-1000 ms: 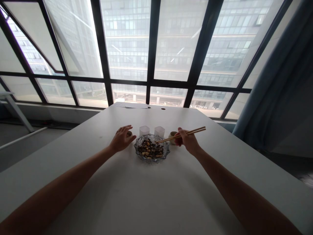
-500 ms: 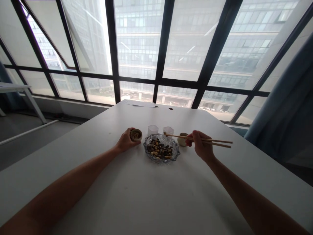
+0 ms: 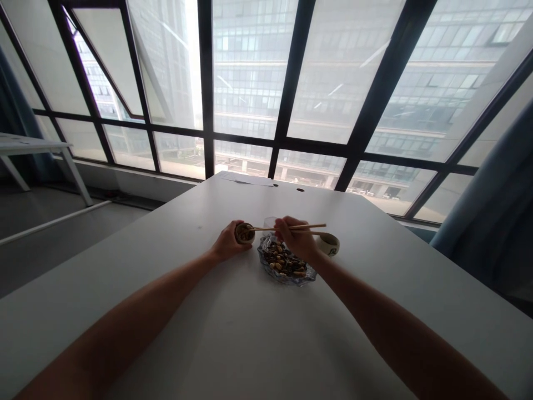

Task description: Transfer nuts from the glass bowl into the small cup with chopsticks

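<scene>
Wooden chopsticks over small cup, glass dish

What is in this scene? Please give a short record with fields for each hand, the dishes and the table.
left hand: holds a small cup on the table
right hand: holds chopsticks, tips at the small cup's rim
glass dish: holds mixed nuts and seeds, partly under the right hand
second cup: stands right of the dish, untouched
clear cup: behind the dish, mostly hidden
table: white, by a large window
</scene>
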`<state>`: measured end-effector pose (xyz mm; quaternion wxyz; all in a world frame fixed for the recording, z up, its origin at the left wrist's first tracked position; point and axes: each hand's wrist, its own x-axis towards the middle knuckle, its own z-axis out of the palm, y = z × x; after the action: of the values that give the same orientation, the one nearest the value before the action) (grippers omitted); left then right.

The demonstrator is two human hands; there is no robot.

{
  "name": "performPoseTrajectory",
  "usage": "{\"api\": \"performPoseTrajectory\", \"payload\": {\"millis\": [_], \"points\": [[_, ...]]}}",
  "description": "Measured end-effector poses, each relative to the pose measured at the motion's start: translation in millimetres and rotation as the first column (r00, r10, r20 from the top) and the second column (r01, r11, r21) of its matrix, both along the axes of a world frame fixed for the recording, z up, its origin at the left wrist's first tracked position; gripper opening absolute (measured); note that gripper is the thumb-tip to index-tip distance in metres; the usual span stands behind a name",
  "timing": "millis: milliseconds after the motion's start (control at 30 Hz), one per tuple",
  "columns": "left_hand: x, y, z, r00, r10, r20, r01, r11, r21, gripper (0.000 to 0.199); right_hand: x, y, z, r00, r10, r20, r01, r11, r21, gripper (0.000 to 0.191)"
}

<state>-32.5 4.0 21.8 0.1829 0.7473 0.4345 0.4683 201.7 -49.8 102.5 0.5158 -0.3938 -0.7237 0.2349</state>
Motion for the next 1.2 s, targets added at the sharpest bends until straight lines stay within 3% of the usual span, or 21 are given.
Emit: {"api": "performPoseTrajectory", "payload": {"millis": [100, 200, 300, 433, 667, 867, 967, 1200], "points": [[2, 1, -1.0, 1.0, 0.006, 0.005, -0.006, 1.0, -0.01, 0.075, 0, 4, -0.2, 0.999, -0.008, -0.031, 0.006, 0.999, -0.045, 0.056], [3, 3, -1.7, 0.999, 0.035, -0.004, -0.035, 0.999, -0.019, 0.075, 24, -3, 4.5, 0.966, -0.18, -0.186, 0.178, 0.984, -0.029, 0.06], [3, 4, -2.0, 0.998, 0.066, 0.001, -0.066, 0.997, -0.036, 0.075, 55, -12, 9.8, 0.938, -0.284, -0.199, 0.283, 0.958, -0.034, 0.062], [2, 5, -2.5, 0.993, 0.118, 0.008, -0.117, 0.99, -0.083, 0.075, 74, -21, 7.1, 0.965, -0.255, -0.056, 0.248, 0.964, -0.098, 0.063], [1, 8, -5.8, 0.993, 0.122, -0.006, -0.121, 0.986, -0.114, 0.078, 70, -30, -0.8, 0.982, -0.184, 0.036, 0.187, 0.973, -0.133, 0.063], [1, 10, -7.1, 0.992, 0.122, -0.009, -0.122, 0.986, -0.117, 0.081, 75, -35, -4.1, 0.975, -0.047, 0.219, 0.064, 0.996, -0.068, 0.055], [1, 9, -6.9, 0.992, 0.125, -0.002, -0.125, 0.985, -0.116, 0.081, 77, -36, -5.3, 0.983, -0.064, 0.174, 0.076, 0.995, -0.061, 0.055], [1, 10, -8.2, 0.992, 0.125, -0.011, -0.125, 0.985, -0.117, 0.081, 79, -30, -3.5, 0.974, -0.225, 0.037, 0.228, 0.966, -0.125, 0.061]]}}
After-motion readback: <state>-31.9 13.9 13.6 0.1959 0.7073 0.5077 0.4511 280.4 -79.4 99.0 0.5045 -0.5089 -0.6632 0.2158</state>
